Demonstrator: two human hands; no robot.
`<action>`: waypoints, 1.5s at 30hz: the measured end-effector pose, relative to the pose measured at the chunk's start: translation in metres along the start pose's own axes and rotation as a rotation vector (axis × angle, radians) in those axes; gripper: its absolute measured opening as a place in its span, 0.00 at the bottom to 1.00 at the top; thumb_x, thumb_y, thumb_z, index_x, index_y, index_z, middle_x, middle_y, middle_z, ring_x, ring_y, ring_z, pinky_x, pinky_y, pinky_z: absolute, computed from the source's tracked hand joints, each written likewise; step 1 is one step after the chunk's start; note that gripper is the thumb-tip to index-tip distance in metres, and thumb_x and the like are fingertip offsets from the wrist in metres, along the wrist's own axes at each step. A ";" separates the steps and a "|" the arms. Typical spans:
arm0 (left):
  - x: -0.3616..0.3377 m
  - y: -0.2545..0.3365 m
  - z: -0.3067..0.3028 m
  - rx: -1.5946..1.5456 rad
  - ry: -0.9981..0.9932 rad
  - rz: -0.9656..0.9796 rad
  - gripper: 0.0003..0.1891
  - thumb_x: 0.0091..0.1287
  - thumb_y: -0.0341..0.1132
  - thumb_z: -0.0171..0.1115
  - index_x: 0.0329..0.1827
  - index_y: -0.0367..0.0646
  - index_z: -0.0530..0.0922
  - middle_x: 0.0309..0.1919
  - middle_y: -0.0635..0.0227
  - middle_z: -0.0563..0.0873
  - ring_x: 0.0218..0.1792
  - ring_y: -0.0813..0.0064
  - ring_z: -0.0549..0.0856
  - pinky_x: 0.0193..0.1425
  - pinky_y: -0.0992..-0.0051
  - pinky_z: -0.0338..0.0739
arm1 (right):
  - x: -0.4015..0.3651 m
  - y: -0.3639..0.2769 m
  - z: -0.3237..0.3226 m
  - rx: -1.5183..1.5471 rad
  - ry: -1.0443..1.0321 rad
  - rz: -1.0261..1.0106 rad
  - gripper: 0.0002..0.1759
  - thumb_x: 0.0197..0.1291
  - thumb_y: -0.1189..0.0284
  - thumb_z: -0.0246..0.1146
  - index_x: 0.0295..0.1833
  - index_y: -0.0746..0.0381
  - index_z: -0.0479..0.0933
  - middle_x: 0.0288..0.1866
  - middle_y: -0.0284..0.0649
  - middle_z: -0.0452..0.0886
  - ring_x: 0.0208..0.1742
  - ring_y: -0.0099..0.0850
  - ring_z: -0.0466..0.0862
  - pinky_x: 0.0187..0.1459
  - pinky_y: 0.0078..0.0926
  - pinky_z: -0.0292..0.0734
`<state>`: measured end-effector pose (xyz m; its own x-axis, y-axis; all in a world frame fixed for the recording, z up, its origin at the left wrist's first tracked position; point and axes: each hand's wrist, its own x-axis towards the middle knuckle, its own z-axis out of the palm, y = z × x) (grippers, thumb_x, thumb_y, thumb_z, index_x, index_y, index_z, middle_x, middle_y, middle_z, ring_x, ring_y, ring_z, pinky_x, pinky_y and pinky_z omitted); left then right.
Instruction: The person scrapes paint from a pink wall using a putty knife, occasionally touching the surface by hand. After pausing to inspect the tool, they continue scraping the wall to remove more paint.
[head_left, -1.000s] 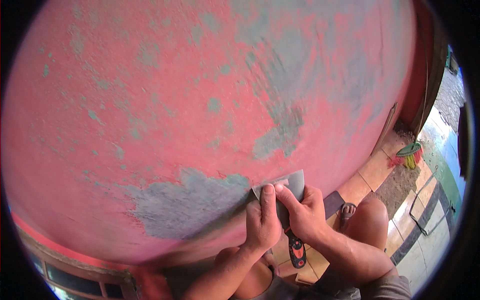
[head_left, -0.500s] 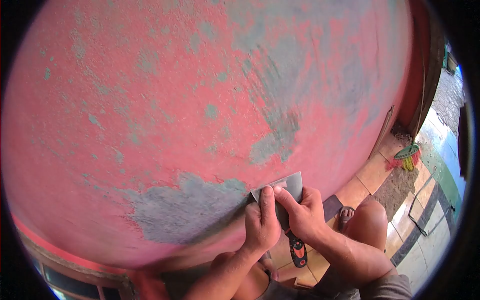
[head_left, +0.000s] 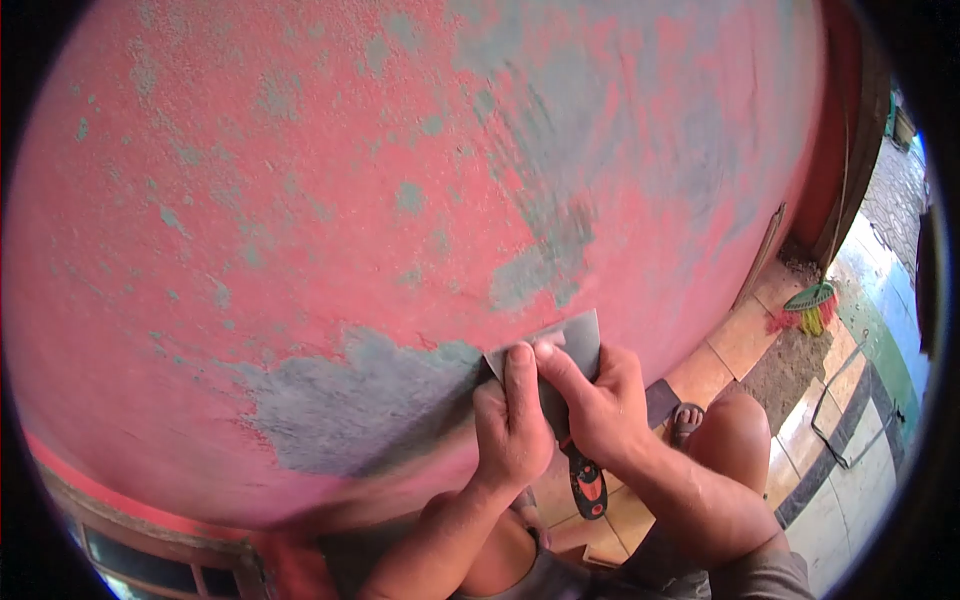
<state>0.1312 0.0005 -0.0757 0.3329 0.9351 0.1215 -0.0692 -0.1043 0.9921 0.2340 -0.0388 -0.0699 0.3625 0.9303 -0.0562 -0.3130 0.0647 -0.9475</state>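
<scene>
Both hands grip one wide putty knife (head_left: 575, 332) by its metal blade. My left hand (head_left: 513, 415) is closed on the blade's left side, thumb pressed flat on the face. My right hand (head_left: 607, 400) closes round the right side, its thumb beside the left one. Below the hands hangs the black and orange handle (head_left: 588, 485). The blade's top edge lies at the pink painted wall (head_left: 330, 230); whether it touches is hard to tell. Left of the blade is a bare grey patch (head_left: 360, 405), and above it a scraped greenish-grey patch (head_left: 545, 270).
A broom (head_left: 808, 306) with green, red and yellow parts rests on the tiled floor (head_left: 735, 345) at right, beside a heap of debris (head_left: 790, 375). A thin bent rod (head_left: 825, 425) lies nearby. My knees and a sandalled foot (head_left: 686, 422) are below. A window frame (head_left: 150, 560) shows bottom left.
Both hands and the putty knife have moved slightly up and left in view. The wall has also shifted a little up and left in the picture. The grip looks the same.
</scene>
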 end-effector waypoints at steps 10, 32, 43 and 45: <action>-0.010 -0.025 -0.003 -0.028 -0.003 -0.006 0.25 0.84 0.44 0.42 0.42 0.32 0.80 0.35 0.71 0.83 0.39 0.83 0.80 0.40 0.78 0.76 | -0.005 0.009 -0.004 -0.078 0.029 0.052 0.18 0.68 0.61 0.66 0.39 0.69 0.83 0.27 0.32 0.83 0.30 0.17 0.79 0.31 0.25 0.76; -0.005 -0.028 -0.014 -0.020 -0.003 0.143 0.24 0.83 0.47 0.44 0.44 0.33 0.80 0.34 0.71 0.84 0.39 0.81 0.82 0.40 0.75 0.77 | -0.008 0.011 0.009 -0.094 0.049 0.024 0.19 0.69 0.59 0.65 0.37 0.68 0.83 0.22 0.34 0.80 0.21 0.20 0.80 0.22 0.24 0.74; -0.004 0.015 -0.004 -0.144 -0.087 -0.007 0.28 0.82 0.55 0.41 0.41 0.39 0.79 0.31 0.71 0.82 0.32 0.83 0.81 0.32 0.79 0.76 | -0.010 -0.040 0.009 -0.224 -0.036 0.001 0.22 0.69 0.56 0.65 0.35 0.68 0.82 0.22 0.35 0.81 0.20 0.22 0.80 0.21 0.23 0.73; -0.008 0.005 0.001 -0.129 -0.001 0.041 0.26 0.83 0.52 0.42 0.35 0.39 0.76 0.27 0.75 0.80 0.29 0.85 0.81 0.29 0.80 0.74 | -0.010 -0.023 0.005 -0.231 -0.029 0.019 0.22 0.69 0.56 0.65 0.36 0.67 0.82 0.22 0.34 0.80 0.20 0.21 0.80 0.21 0.23 0.73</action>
<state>0.1287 -0.0077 -0.0718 0.3286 0.9305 0.1619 -0.2029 -0.0978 0.9743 0.2332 -0.0476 -0.0457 0.3318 0.9408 -0.0690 -0.1089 -0.0344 -0.9935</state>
